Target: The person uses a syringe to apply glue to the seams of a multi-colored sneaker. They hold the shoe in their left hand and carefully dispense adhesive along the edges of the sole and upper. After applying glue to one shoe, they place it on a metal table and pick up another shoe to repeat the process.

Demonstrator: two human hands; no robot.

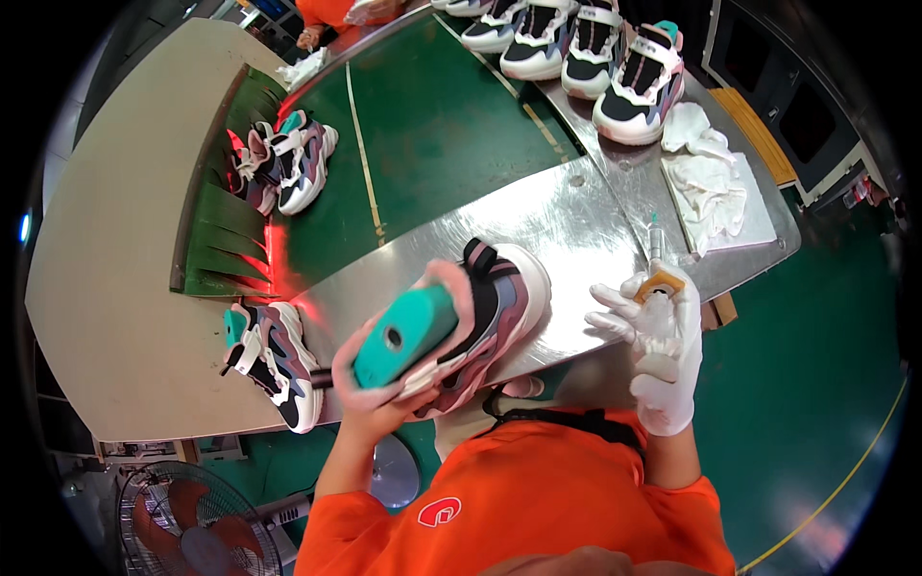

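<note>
A black, white and mauve sneaker (499,317) with a pink collar hangs tilted over the near edge of the metal table. A teal shoe last (408,331) fills its opening. My bare left hand (394,415) grips the shoe from below; most of the fingers are hidden under it. My right hand (663,336), in a white glove, is by the table's right edge. From it a clear syringe (656,238) with a green tip points away from me. A tan piece (660,285) sits at the syringe's near end, and some gloved fingers stick out to the left.
One sneaker (277,370) lies at the near left, and a pair (298,163) stands by green curtain strips (226,240) with red light. Several sneakers (642,86) line the far right, near white cloths (709,187). A fan (197,523) stands at lower left. Another person's hand (309,36) is at the far end.
</note>
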